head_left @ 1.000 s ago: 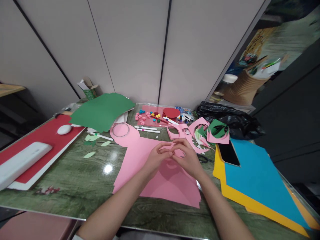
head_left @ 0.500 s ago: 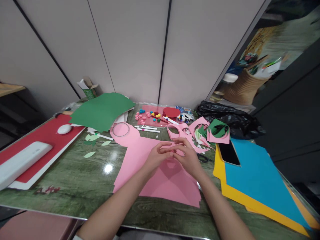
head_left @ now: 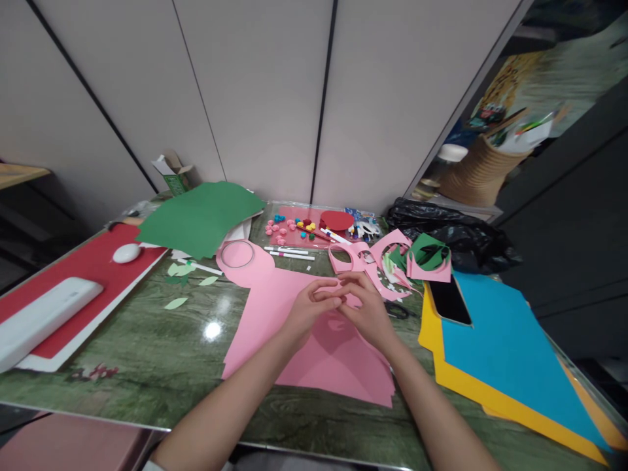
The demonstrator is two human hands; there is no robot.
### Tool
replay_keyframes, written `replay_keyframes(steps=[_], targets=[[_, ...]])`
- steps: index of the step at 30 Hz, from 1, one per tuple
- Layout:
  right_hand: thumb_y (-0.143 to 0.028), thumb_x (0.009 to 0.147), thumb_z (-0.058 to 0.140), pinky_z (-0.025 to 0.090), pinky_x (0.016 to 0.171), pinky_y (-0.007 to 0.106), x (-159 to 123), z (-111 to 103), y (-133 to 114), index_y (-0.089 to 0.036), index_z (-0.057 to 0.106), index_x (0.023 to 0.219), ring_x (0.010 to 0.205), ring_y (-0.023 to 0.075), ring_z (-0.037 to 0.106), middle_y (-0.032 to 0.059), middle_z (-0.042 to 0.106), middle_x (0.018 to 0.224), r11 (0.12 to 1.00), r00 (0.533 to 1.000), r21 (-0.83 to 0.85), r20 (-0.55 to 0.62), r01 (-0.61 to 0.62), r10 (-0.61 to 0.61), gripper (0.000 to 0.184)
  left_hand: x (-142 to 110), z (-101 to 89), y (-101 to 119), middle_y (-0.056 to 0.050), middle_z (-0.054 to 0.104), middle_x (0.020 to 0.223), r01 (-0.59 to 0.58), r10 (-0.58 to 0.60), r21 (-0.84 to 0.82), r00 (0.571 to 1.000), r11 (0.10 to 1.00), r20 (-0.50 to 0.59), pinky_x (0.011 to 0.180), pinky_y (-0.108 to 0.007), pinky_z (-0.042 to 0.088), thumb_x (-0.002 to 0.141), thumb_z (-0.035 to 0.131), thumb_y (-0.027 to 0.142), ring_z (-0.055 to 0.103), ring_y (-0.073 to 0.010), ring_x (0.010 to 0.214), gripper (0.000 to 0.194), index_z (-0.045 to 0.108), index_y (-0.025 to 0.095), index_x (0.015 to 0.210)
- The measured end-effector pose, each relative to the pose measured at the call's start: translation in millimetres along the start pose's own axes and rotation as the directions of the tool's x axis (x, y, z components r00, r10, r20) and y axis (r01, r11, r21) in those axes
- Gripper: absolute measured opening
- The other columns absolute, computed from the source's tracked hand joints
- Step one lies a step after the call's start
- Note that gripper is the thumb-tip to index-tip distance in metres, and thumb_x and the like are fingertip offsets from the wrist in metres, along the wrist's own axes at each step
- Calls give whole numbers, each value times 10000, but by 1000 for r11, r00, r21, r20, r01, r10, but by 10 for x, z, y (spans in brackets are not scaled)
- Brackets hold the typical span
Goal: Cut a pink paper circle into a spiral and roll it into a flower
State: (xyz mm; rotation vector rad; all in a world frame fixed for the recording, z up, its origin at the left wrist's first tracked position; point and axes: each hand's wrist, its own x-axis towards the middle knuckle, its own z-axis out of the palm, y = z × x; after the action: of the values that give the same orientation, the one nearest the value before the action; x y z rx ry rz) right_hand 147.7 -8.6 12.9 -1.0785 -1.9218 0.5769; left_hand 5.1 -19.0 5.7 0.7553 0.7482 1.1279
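Over a stack of pink paper [head_left: 333, 366], my two hands meet with their fingertips together. My left hand [head_left: 314, 304] is curled, thumb and fingers pinched. Facing it, my right hand [head_left: 360, 301] is bent the same way, its fingertips touching those of the left. Whatever sits between the fingertips is small and hidden by them; I cannot tell what it is. Beyond the hands lies a clear tray [head_left: 316, 246] with small pink rolled pieces [head_left: 275, 231]. A pair of dark-handled scissors [head_left: 398, 310] lies just right of my right hand, partly covered.
White markers [head_left: 292, 256] lie before the tray. Pink paper offcuts [head_left: 392, 242] and a phone [head_left: 449, 301] on blue paper [head_left: 510, 340] are at right. Green paper [head_left: 201, 216], leaf cut-outs [head_left: 175, 303], a white mouse [head_left: 126, 254] and a long white case [head_left: 49, 320] occupy the left.
The fingers have shifted slightly, and my right hand has turned a little inward. A small reddish bit glimpsed between the fingertips before is now hidden. Everything else stays in place.
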Motion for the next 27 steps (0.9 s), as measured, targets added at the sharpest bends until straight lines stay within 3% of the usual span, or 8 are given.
replay_keyframes(steps=[5,11,16,19,27], targets=[[-148,747,617,428,876,369,11,-77,-44,-257,681,857,1009,203,510,50,531,1060,1000,994,5,104,25,-25,167,6,-9,28,-38,685,718,50,-50,17,999,999,-18,707,-285,464,573,729,120,641,-167,733,424,566,150,964],[-179,795,585,396,932,403,29,-162,-44,-303,680,952,1100,215,473,48,525,1148,997,960,0,268,80,-77,222,14,-35,54,-31,669,671,77,-86,188,996,979,37,614,-283,467,600,699,128,621,-157,612,394,562,148,969],[-171,769,610,415,901,390,31,-134,4,-272,689,877,1061,214,492,52,517,1132,1000,991,-13,133,16,-14,168,6,-29,48,-73,693,834,6,-12,150,999,989,36,671,-262,456,645,704,191,639,-166,751,405,555,161,1021],[-176,737,642,415,890,379,35,-117,-2,-241,678,796,1023,207,509,52,521,1086,1000,999,-2,47,-21,21,95,-5,-21,50,-71,699,822,13,-15,93,1000,996,27,700,-264,451,648,707,190,641,-163,759,411,554,159,1028],[-155,682,667,409,878,369,23,-77,-27,-206,593,677,990,199,520,46,518,1053,998,998,24,8,-58,57,90,-23,23,66,-68,701,788,13,-15,46,999,999,34,756,-299,458,612,726,157,647,-181,792,411,577,140,994]])
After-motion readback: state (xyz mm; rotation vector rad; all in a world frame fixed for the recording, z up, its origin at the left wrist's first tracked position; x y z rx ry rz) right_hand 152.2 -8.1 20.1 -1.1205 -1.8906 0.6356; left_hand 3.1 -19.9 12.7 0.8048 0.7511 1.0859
